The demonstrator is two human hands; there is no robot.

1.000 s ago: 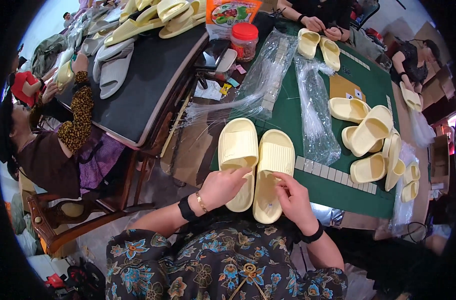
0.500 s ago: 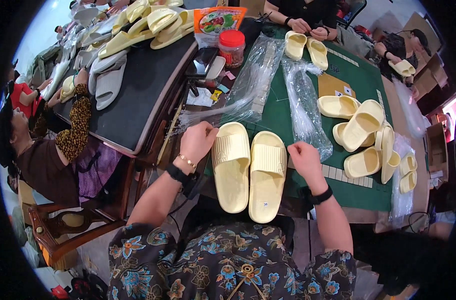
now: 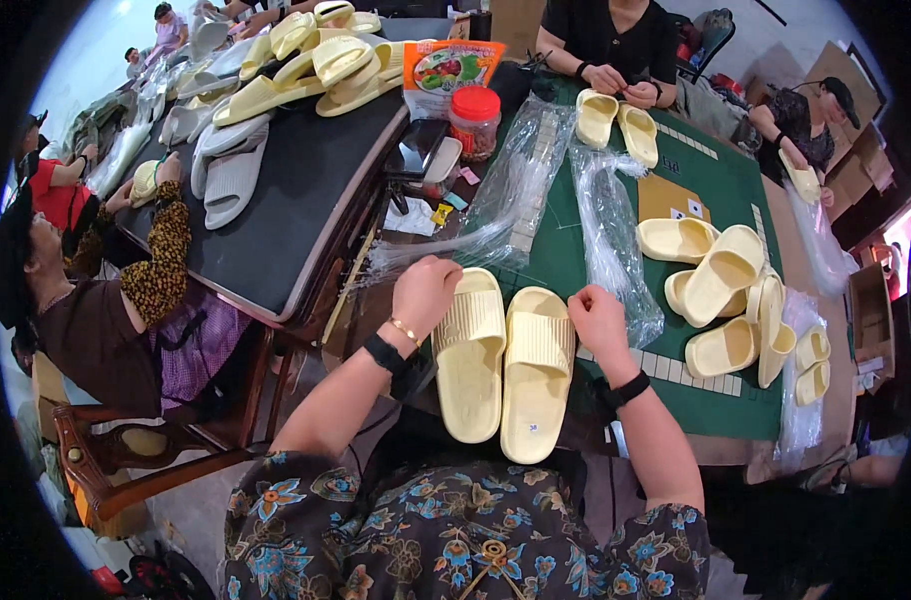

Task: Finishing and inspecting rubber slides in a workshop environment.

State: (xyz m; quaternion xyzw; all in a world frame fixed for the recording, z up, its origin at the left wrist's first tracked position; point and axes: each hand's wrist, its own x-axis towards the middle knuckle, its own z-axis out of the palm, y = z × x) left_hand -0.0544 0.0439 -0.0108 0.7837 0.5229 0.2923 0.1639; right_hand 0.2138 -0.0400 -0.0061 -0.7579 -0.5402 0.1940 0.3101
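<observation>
Both hands have travelled from the heel end of the slipper pair up to its toe end, and the pair now lies flat, side by side and touching, at the near edge of the green worktop (image 3: 716,190).

Left hand (image 3: 426,292) is curled loosely, knuckles up, resting against the toe of the left slipper (image 3: 470,365) and close to the clear plastic bag (image 3: 516,190) stretched beyond it. Whether its fingers pinch the bag's edge cannot be told from this view. Right hand (image 3: 598,318) is likewise loosely closed at the toe of the right slipper (image 3: 536,372), just beside a second clear bag (image 3: 616,250); no firm grip on either item is visible.

Risk, as judged: the heels of both slippers overhang the worktop edge toward the lap, held only at the toes. A push or tug there could tip one off. The thin bag film lies crumpled and could snag or tear on a slipper toe.

Elsewhere: a heap of cream slippers (image 3: 726,300) on the right, a red-lidded jar (image 3: 475,120) behind the bags, and other people working around the worktops.
</observation>
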